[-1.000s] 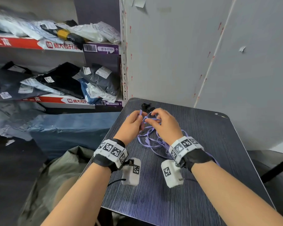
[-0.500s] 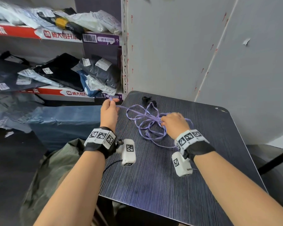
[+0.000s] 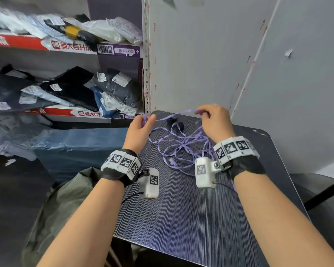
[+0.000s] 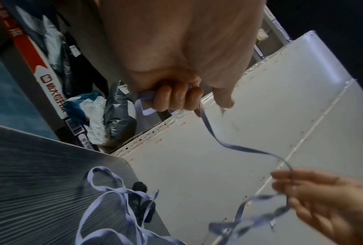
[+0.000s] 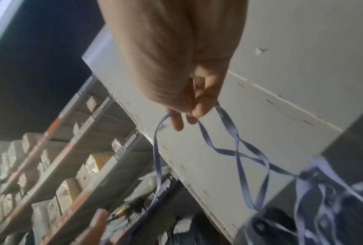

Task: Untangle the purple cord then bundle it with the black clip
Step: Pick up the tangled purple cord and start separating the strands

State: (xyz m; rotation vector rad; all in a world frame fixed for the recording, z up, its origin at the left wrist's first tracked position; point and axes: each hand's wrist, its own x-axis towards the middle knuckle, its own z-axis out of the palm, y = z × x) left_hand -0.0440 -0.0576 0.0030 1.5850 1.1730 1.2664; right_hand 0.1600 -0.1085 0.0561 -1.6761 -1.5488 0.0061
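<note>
A flat purple cord point(image 3: 178, 143) lies in a loose tangle on the dark striped table point(image 3: 191, 209). One strand is stretched in the air between both hands. My left hand point(image 3: 143, 124) grips the cord point(image 4: 209, 131) with curled fingers at the table's far left corner. My right hand point(image 3: 212, 118) is raised above the far edge and pinches the strand point(image 5: 220, 109), with loops hanging down from it. The black clip point(image 3: 175, 123) rests on the table between the hands, under the stretched strand; the black clip point(image 4: 141, 199) also shows in the left wrist view.
A grey wall panel point(image 3: 239, 64) stands right behind the table. Shelves point(image 3: 66, 49) with bagged parcels are to the left. A blue-wrapped bundle point(image 3: 71, 147) and a grey-green bag point(image 3: 66, 205) sit on the floor beside the table's left edge.
The right hand has risen from the tangle to the far edge, lifting a strand. The left hand still holds the cord's end at the left, so the strand now spans the air between them.
</note>
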